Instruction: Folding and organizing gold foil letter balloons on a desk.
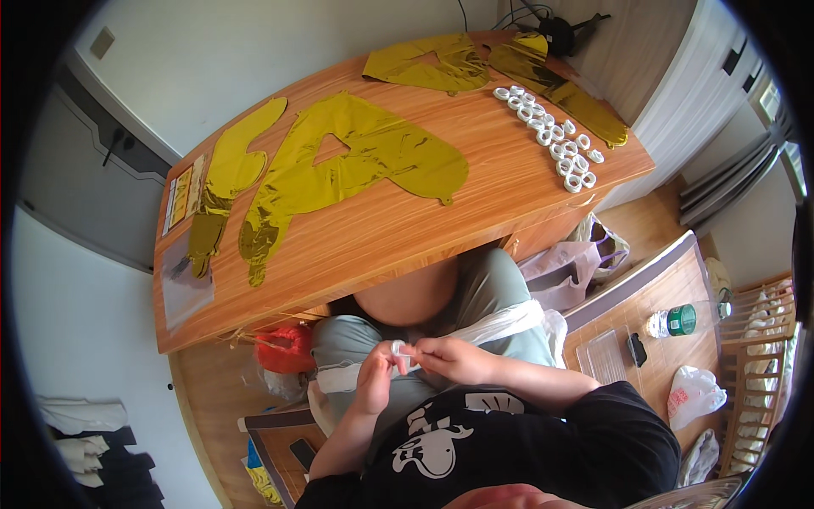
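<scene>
Above my lap, my left hand holds its fingers up with a white ribbon looped around them. My right hand is close beside it, fingertips pinched on a thin length that runs to the loop. Across my thighs lies a long white strip, partly hidden by my hands and forearms. On the desk ahead, many small white ribbon coils sit in a cluster at the right. Flat gold foil balloons are spread over the desk, one shaped like a letter with a triangular hole.
The wooden desk spans the front, with a clear plastic bag at its left end. At right, a low table bears a bottle, a clear case and a white plastic bag. A red bag is below the desk.
</scene>
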